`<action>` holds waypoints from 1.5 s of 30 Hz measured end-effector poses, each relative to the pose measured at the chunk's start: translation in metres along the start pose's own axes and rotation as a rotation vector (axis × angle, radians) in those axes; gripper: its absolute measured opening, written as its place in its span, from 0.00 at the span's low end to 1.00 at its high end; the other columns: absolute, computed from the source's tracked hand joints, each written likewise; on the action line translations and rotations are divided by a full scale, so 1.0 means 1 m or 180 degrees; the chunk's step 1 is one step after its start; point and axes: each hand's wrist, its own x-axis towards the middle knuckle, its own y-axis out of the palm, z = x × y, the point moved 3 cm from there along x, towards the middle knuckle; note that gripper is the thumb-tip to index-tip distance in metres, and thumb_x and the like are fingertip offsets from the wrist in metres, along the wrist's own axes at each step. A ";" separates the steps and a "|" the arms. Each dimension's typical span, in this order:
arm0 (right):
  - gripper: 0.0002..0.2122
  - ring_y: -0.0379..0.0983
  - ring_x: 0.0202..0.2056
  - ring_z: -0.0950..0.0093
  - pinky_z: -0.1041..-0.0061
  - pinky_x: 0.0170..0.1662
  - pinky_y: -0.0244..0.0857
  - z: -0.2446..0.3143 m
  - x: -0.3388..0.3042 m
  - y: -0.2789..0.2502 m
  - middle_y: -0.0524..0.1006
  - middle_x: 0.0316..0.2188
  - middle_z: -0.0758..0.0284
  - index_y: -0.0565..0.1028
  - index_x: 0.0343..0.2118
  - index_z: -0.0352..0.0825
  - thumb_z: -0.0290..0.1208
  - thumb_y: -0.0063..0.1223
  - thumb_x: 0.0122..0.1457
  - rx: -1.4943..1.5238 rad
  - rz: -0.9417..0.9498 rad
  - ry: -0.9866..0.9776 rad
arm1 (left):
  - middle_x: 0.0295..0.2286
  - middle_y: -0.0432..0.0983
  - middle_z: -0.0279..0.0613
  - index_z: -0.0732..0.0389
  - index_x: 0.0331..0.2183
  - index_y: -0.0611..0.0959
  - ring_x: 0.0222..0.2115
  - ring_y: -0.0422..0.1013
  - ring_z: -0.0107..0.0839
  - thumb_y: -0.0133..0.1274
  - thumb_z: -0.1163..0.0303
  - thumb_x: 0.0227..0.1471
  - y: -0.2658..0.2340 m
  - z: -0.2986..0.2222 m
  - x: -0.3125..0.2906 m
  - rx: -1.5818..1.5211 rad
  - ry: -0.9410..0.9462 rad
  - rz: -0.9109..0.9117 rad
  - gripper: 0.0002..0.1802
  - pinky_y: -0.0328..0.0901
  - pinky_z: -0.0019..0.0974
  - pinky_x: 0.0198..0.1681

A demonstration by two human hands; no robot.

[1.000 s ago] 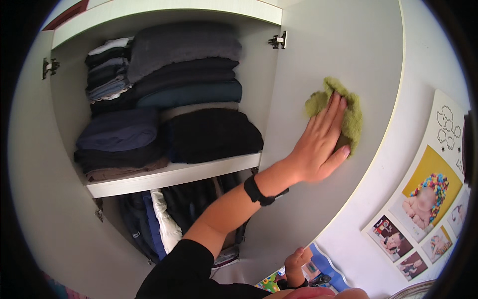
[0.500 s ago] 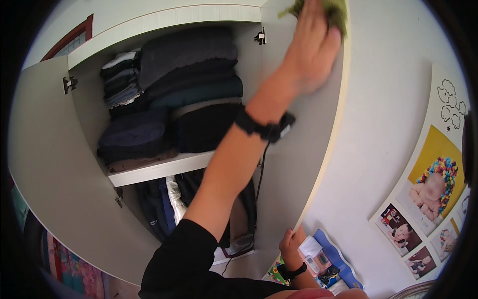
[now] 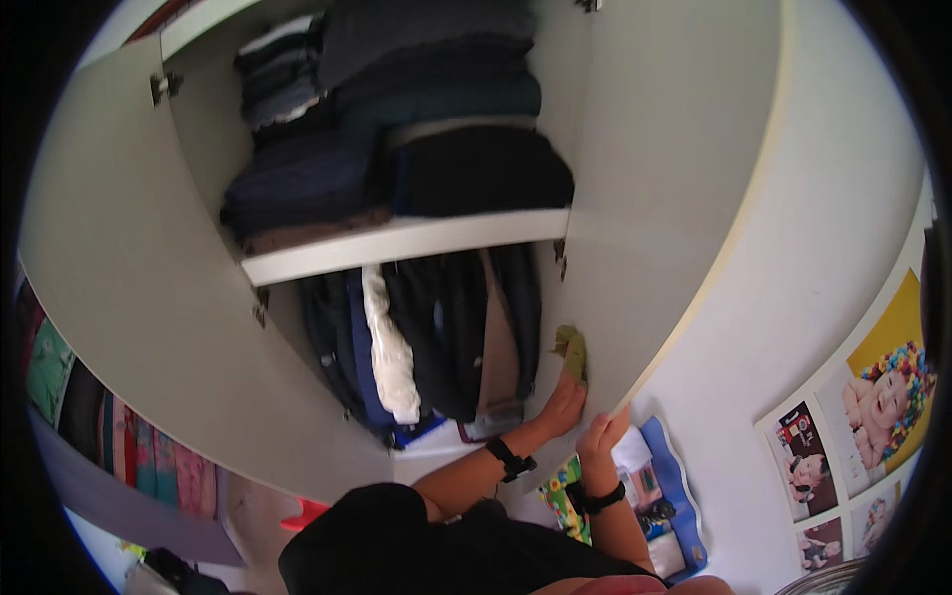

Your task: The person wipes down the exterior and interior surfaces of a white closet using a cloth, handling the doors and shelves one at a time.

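My left hand (image 3: 567, 405) is low on the inner face of the right cabinet door (image 3: 674, 188), arm stretched across from the left. Its fingers press a crumpled green cloth (image 3: 575, 355) against the door panel, near the hinge side. My right hand (image 3: 600, 443) grips the pale front edge of the same door, fingers wrapped round it. A black band is on each wrist. The door stands wide open beside the cabinet.
Folded dark clothes (image 3: 476, 169) are stacked on the upper shelf (image 3: 426, 240). Below it hang dark garments and one shiny white garment (image 3: 387, 347). The left door (image 3: 169, 297) is open too. A blue-edged tray (image 3: 674, 486) of small items stands beyond my right hand; photos (image 3: 873, 416) hang on the wall.
My left hand has moved the green cloth from the top of the right door down to its lower part. My right hand still holds the door edge. The view has tilted downward.
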 end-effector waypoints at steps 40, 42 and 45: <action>0.30 0.68 0.57 0.60 0.64 0.57 0.66 0.071 -0.094 0.121 0.68 0.58 0.57 0.70 0.60 0.35 0.26 0.67 0.52 0.1200 0.2969 0.0807 | 0.28 0.76 0.30 0.64 0.37 0.81 0.30 0.69 0.18 0.59 0.72 0.59 -0.176 0.002 -0.199 0.0069 -0.1250 -0.0820 0.06 0.68 0.30 0.34; 0.28 0.69 0.55 0.61 0.67 0.55 0.66 0.067 -0.104 0.128 0.70 0.56 0.58 0.72 0.59 0.37 0.27 0.68 0.53 0.1454 0.2969 0.1523 | 0.28 0.75 0.29 0.63 0.36 0.81 0.30 0.68 0.19 0.57 0.69 0.61 -0.182 0.009 -0.199 0.0585 -0.1142 -0.0747 0.07 0.67 0.29 0.33; 0.26 0.70 0.54 0.60 0.67 0.55 0.66 0.049 -0.114 0.144 0.70 0.56 0.57 0.74 0.58 0.39 0.25 0.65 0.55 0.1038 0.2978 0.1204 | 0.32 0.76 0.29 0.62 0.38 0.81 0.34 0.69 0.19 0.54 0.64 0.64 -0.190 0.011 -0.195 -0.1078 -0.1493 -0.0946 0.10 0.66 0.30 0.36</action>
